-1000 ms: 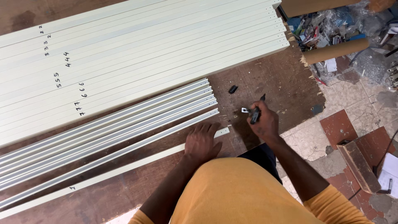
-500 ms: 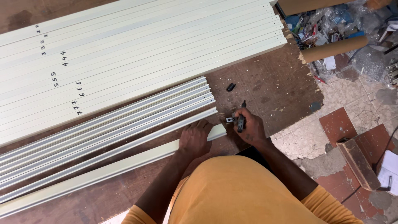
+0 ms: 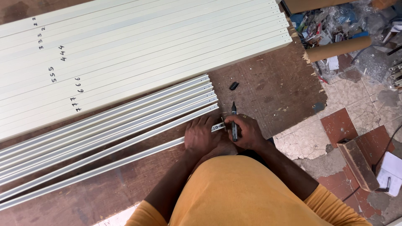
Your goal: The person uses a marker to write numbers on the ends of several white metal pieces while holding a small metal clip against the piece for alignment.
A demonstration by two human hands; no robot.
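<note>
At nine o'clock lie the wide cream slats, about a dozen side by side, several with handwritten digits; I cannot count them exactly. Below them sit five or six narrow channels. The nearest strip runs to six o'clock, where the left hand presses flat on its end. Just beside it the right hand is closed round one black marker, tip pointing to twelve. One cap lies apart on the board. The strip could slide if the pressing hand eases, smearing the mark; the loose cap could roll off the edge.
</note>
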